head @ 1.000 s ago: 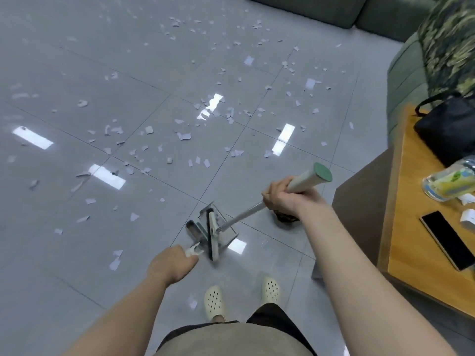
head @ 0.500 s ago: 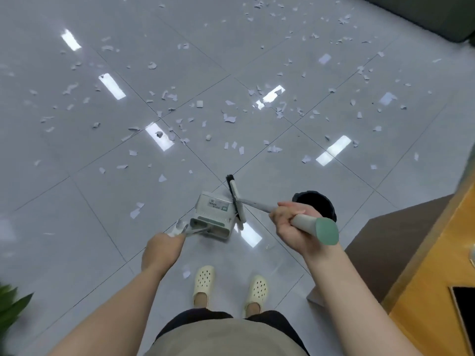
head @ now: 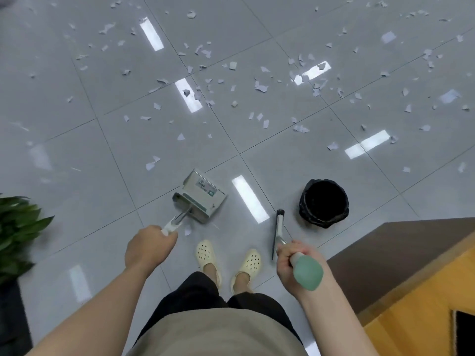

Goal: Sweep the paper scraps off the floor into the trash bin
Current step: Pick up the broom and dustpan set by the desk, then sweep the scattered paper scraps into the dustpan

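Many white paper scraps point(head: 261, 87) lie scattered over the grey tiled floor point(head: 102, 160), mostly in the far half of the view. My left hand point(head: 149, 246) grips the white handle of a metal dustpan point(head: 201, 195), which hangs just in front of my feet. My right hand point(head: 291, 263) grips the green-ended handle of a broom point(head: 279, 231), whose dark head hangs apart from the dustpan, to its right. A round trash bin point(head: 323, 202) with a black liner stands on the floor right of the broom head.
A wooden table point(head: 421, 312) with a brown side panel fills the lower right corner. Green plant leaves point(head: 18, 227) reach in at the left edge. My feet in cream clogs point(head: 208, 255) stand between the two tools.
The broom has come away from the dustpan and swung right, toward the bin. The dustpan turned in my left hand. My view tilted down and left, uncovering the bin and the plant.
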Demonstrator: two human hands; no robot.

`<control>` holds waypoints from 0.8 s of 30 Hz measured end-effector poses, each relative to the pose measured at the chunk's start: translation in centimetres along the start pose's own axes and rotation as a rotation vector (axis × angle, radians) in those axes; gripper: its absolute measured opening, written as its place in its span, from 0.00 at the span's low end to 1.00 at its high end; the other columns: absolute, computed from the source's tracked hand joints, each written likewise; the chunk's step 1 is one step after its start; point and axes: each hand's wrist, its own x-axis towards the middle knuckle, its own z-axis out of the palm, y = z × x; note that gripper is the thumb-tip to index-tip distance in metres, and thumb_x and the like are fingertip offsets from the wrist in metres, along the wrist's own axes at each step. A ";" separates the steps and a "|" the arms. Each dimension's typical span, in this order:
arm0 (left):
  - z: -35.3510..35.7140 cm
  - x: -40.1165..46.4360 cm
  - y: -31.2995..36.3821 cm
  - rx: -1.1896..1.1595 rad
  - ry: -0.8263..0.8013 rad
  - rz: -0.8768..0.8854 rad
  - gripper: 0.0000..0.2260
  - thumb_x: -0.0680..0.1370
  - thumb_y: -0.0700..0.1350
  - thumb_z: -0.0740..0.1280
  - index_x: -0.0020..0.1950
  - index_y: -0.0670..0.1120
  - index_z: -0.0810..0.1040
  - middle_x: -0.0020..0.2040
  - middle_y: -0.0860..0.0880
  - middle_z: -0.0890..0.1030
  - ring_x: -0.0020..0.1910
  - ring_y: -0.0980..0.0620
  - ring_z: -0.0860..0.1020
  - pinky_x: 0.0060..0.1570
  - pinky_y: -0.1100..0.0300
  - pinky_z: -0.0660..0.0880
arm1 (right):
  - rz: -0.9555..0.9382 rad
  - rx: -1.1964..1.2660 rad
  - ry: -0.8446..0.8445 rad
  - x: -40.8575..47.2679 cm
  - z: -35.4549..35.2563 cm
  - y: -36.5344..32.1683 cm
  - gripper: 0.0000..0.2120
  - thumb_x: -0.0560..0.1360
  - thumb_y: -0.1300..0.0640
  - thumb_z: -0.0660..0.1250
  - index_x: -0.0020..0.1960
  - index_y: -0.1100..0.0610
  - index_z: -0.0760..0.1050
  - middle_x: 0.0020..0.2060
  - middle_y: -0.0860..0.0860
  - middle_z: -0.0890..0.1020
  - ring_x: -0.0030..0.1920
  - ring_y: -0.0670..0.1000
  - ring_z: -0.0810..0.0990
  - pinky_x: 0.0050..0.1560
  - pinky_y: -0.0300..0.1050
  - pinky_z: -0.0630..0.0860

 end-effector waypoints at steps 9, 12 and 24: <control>0.6 0.9 -1.2 0.038 -0.015 0.009 0.15 0.77 0.54 0.64 0.37 0.44 0.77 0.34 0.46 0.79 0.33 0.46 0.77 0.34 0.56 0.74 | -0.044 -0.159 0.167 6.8 -1.4 0.9 0.14 0.83 0.59 0.51 0.39 0.54 0.66 0.24 0.50 0.69 0.20 0.46 0.69 0.20 0.34 0.70; 0.4 1.1 -2.0 0.114 -0.017 0.052 0.15 0.77 0.55 0.64 0.37 0.46 0.76 0.35 0.48 0.79 0.33 0.47 0.77 0.35 0.56 0.75 | -0.006 -0.248 0.166 9.2 -0.3 3.1 0.17 0.82 0.61 0.49 0.35 0.54 0.65 0.19 0.48 0.67 0.18 0.45 0.67 0.22 0.31 0.68; -2.1 3.0 -10.5 0.067 0.041 -0.080 0.17 0.78 0.54 0.66 0.34 0.45 0.76 0.31 0.47 0.79 0.31 0.46 0.76 0.31 0.57 0.70 | 0.401 -0.238 -0.049 13.5 4.0 7.7 0.21 0.80 0.41 0.57 0.35 0.54 0.61 0.21 0.50 0.65 0.16 0.49 0.67 0.16 0.36 0.67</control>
